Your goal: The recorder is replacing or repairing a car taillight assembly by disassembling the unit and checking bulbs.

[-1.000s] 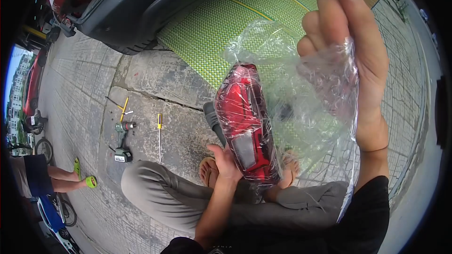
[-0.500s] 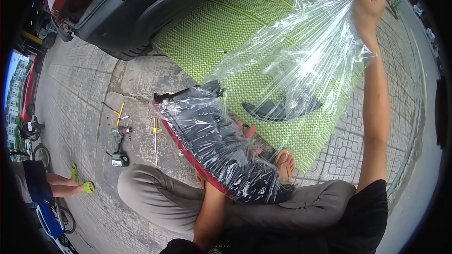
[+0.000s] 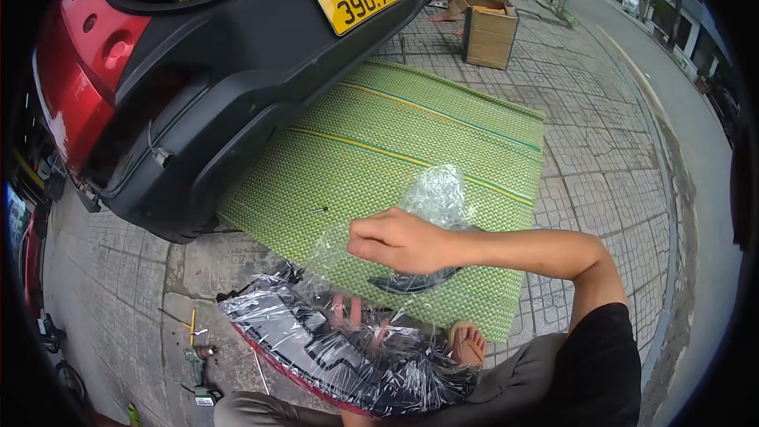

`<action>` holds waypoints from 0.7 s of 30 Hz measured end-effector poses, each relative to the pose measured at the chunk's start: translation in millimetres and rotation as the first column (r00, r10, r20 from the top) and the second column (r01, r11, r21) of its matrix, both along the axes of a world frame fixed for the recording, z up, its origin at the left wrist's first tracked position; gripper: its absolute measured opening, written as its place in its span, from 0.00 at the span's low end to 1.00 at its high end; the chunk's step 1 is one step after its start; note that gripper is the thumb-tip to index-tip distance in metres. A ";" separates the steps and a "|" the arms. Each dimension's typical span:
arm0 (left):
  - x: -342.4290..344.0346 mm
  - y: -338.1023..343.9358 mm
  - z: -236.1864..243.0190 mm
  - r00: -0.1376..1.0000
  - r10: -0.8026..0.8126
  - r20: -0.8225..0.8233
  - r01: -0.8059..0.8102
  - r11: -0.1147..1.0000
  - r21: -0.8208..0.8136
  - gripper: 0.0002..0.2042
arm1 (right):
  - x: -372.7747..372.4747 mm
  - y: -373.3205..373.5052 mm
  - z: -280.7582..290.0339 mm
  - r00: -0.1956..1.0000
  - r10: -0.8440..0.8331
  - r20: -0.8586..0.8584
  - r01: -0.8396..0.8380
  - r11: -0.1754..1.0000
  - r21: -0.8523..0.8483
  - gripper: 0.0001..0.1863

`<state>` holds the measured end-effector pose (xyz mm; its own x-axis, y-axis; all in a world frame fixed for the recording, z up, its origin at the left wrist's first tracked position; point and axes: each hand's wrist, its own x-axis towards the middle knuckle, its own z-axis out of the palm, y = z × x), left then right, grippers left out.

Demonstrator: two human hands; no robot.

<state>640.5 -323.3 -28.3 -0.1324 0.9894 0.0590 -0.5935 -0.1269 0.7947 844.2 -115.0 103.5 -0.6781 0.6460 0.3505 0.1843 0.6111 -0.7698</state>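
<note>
A tail light assembly (image 3: 300, 341) in crinkled clear plastic lies tilted across my lap, its red lens along the lower edge and its dark back facing up. My left hand (image 3: 357, 318) supports it, fingertips showing through the film. Above it my right hand (image 3: 395, 241) is closed on the loose clear plastic bag (image 3: 435, 190), which stretches over the woven green mat (image 3: 427, 126). A dark curved part (image 3: 407, 283) lies on the mat under the film, just below my right hand. My sandalled foot (image 3: 466, 344) is at the mat's edge.
A vehicle's dark rear bumper (image 3: 237, 111) with red bodywork fills the upper left. A cardboard box (image 3: 490, 38) and a person's bare legs (image 3: 455, 0) are beyond the mat. A drill (image 3: 204, 375), screwdriver (image 3: 261, 372) and yellow-handled tool (image 3: 192, 324) lie at lower left. A road runs along the right.
The view has tilted up toward the vehicle and box. The tail light has turned from lens-up to back-up. My right hand, raised high with the bag half a second ago, has come down over the mat.
</note>
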 end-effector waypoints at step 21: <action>14.3 10.7 22.8 0.915 0.393 -0.090 -0.403 0.905 -0.138 0.33 | -61.8 -76.1 -89.1 0.972 -0.075 0.222 0.222 0.596 -0.772 0.44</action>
<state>654.8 -312.5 -5.5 -0.5180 0.8528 -0.0664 -0.4707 -0.2194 0.8546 782.4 -191.1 14.4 -0.5416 0.7163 -0.4400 0.3718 -0.2653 -0.8896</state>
